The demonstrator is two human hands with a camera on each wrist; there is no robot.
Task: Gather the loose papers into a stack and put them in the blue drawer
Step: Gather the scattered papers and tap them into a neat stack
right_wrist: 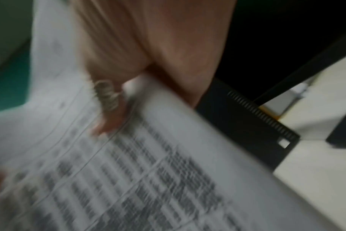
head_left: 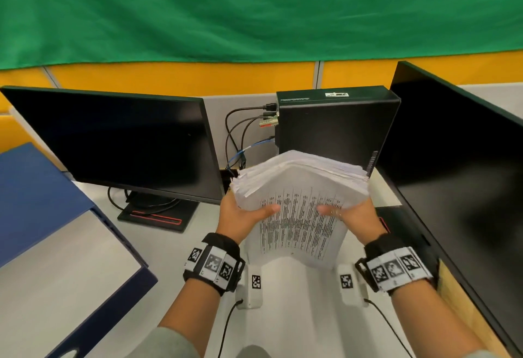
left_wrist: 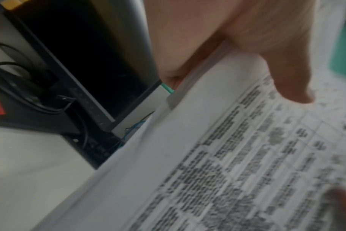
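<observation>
A thick stack of printed papers (head_left: 300, 202) stands tilted on its lower edge on the desk, between both hands. My left hand (head_left: 246, 212) grips its left side, thumb across the printed top sheet. My right hand (head_left: 343, 214) grips its right side, thumb with a ring on the sheet. The upper edges of the sheets are fanned and uneven. In the left wrist view my left hand (left_wrist: 263, 51) pinches the papers (left_wrist: 217, 164). Seen from the right wrist, my right hand (right_wrist: 128, 65) pinches the papers (right_wrist: 148, 171). The blue drawer (head_left: 36, 196) stands open at the left, its pale inside (head_left: 62, 267) showing.
A black monitor (head_left: 119, 142) on a red-trimmed stand (head_left: 158, 216) is behind the drawer. A small black computer (head_left: 334, 128) with cables (head_left: 237, 142) stands behind the papers. A second monitor (head_left: 458, 165) lines the right side. The grey desk (head_left: 175, 250) lies under my wrists.
</observation>
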